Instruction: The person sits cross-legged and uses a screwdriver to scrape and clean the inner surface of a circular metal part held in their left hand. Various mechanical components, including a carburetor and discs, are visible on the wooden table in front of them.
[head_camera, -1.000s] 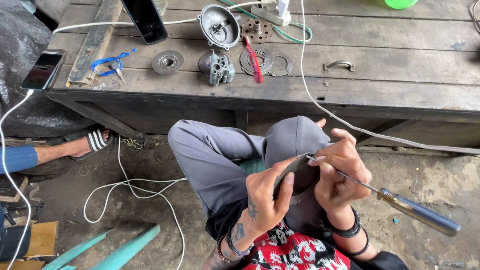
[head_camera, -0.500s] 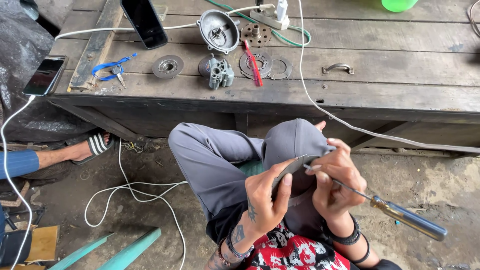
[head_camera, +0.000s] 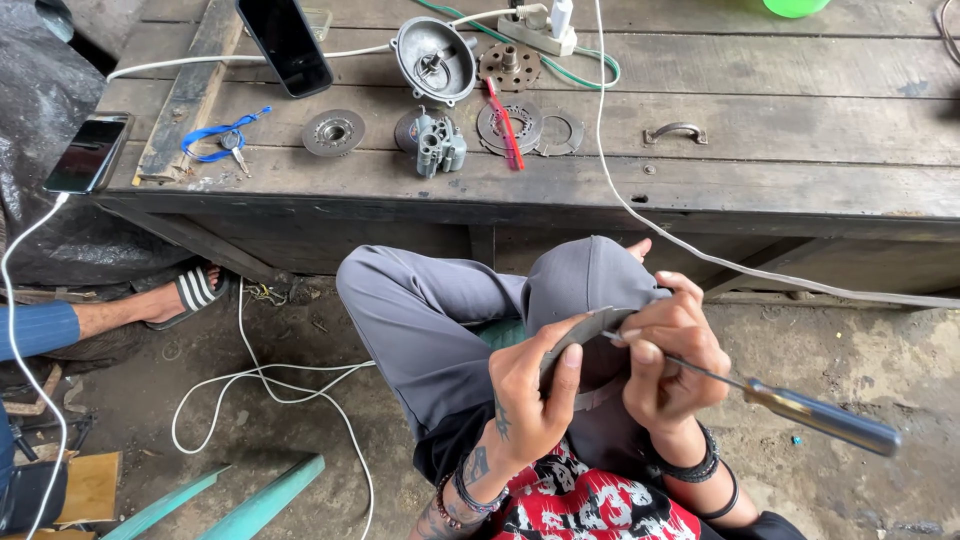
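My left hand (head_camera: 535, 390) grips a flat round grey metal disc (head_camera: 585, 328), held edge-on over my raised knee in grey trousers (head_camera: 590, 275). My right hand (head_camera: 670, 365) holds a screwdriver (head_camera: 800, 410) by its shaft, its tip laid against the disc's edge and its dark handle pointing off to the lower right. Both hands meet at the disc, just in front of a low wooden bench (head_camera: 800, 180).
On the bench lie a round metal housing (head_camera: 435, 60), a small grey carburettor-like part (head_camera: 438, 148), discs (head_camera: 333, 131), a red tool (head_camera: 505, 125), keys on a blue strap (head_camera: 225, 140), two phones (head_camera: 285, 45) and a power strip (head_camera: 540, 30). White cables cross the floor. Another person's sandalled foot (head_camera: 185, 295) is at the left.
The view has shifted slightly. My hands stay on the disc and screwdriver, and the screwdriver handle has swung a little further to the lower right.
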